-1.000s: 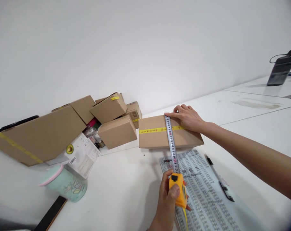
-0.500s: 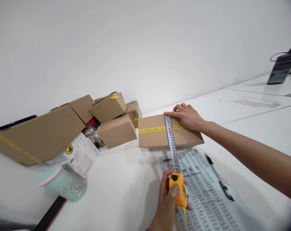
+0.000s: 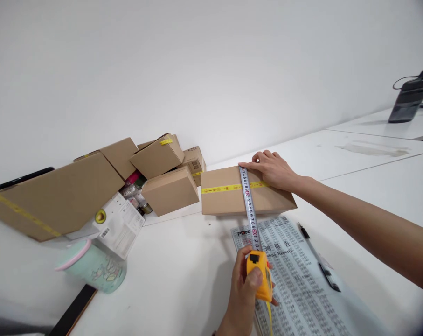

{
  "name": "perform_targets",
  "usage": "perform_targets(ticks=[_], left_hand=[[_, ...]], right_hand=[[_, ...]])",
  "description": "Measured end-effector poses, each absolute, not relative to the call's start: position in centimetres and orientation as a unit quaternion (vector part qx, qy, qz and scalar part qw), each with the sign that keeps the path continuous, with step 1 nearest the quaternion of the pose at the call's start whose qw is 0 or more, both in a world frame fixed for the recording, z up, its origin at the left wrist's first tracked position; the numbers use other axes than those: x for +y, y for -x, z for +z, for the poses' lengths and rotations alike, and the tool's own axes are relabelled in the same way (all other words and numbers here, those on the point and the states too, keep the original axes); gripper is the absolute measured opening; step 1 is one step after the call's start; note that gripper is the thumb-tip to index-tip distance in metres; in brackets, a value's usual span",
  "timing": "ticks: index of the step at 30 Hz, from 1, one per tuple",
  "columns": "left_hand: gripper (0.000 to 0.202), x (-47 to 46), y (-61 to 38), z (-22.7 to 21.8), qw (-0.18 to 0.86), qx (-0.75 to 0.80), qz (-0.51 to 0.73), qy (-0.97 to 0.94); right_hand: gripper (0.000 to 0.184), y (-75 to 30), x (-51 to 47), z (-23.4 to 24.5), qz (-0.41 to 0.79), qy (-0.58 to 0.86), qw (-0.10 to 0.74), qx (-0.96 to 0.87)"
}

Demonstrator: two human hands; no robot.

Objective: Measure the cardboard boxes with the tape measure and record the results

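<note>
A brown cardboard box (image 3: 220, 203) with yellow printed tape along its top lies on the white table. My left hand (image 3: 244, 289) is wrapped round a yellow tape measure (image 3: 264, 280), in front of the box and above a printed report. The silver blade (image 3: 248, 200) runs from its case across the box top to the far edge. There my right hand (image 3: 272, 169) pinches the blade's end with thumb and finger, its other fingers resting on the box. A yellow strap hangs below the case.
A black pen (image 3: 319, 259) lies on the printed report (image 3: 295, 280). Several cardboard boxes (image 3: 169, 191) are stacked at the left, beside a white carton (image 3: 118, 226) and a mint-green cup (image 3: 95, 268) with a pink-rimmed lid. A dark bottle (image 3: 407, 102) stands far right.
Almost nothing differs. The tape measure case and my left hand have shifted very slightly; the blade, box and right hand stay in place.
</note>
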State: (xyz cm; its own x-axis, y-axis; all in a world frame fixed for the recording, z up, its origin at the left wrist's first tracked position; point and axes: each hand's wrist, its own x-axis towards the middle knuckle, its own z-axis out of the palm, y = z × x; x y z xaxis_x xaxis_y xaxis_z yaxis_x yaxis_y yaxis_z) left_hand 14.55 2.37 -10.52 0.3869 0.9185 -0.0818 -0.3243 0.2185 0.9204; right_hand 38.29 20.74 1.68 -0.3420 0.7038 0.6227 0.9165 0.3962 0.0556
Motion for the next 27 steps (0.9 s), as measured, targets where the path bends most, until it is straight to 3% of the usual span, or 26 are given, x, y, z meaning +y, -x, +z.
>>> perform_targets(ticks=[27], left_hand=[[0.068, 2.07, -14.63, -10.33, 0.693, 0.345, 0.440, -0.455]], right_hand=[[0.053, -38.22, 20.25, 1.67, -0.210, 0.507, 0.259, -0.795]])
